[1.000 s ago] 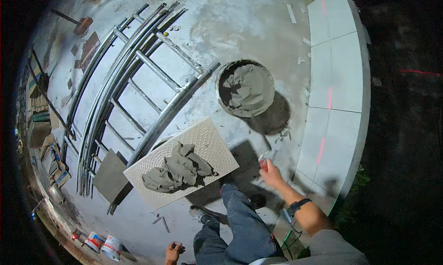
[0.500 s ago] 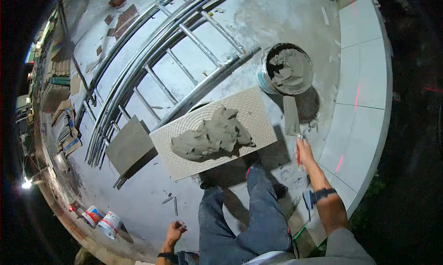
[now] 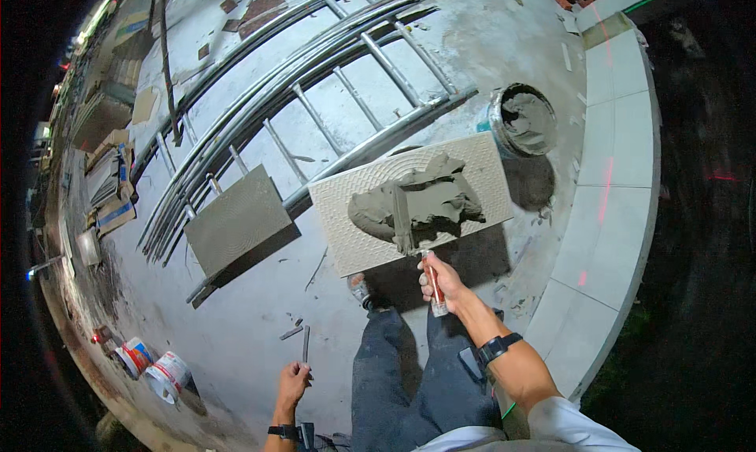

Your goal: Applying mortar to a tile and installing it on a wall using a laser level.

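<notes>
My right hand (image 3: 442, 280) is wrapped round the red handle of a trowel (image 3: 403, 220). Its long grey blade lies against a mound of grey mortar (image 3: 441, 200). Under the mortar is a pale rectangular tile (image 3: 350, 251) with a raised, ridged pattern, lying just beyond my feet. My left hand (image 3: 294, 383) hangs low at the left with curled fingers and nothing visible in them. Thin grey strips (image 3: 306, 342) lie on the floor by its fingertips. A bucket of mortar (image 3: 494, 109) stands past the tile's far right corner.
Metal ladders (image 3: 319, 121) lie on the floor beyond the tile. A smaller mortar-coated tile (image 3: 236, 222) rests at their near left end. White tiles (image 3: 614, 200) edge the floor at the right, with darkness past them. Two small buckets (image 3: 167, 376) stand at the lower left.
My right hand and the trowel have moved left from beside the bucket onto the tile. The mortar mound is now flatter where the blade passed. My view has shifted.
</notes>
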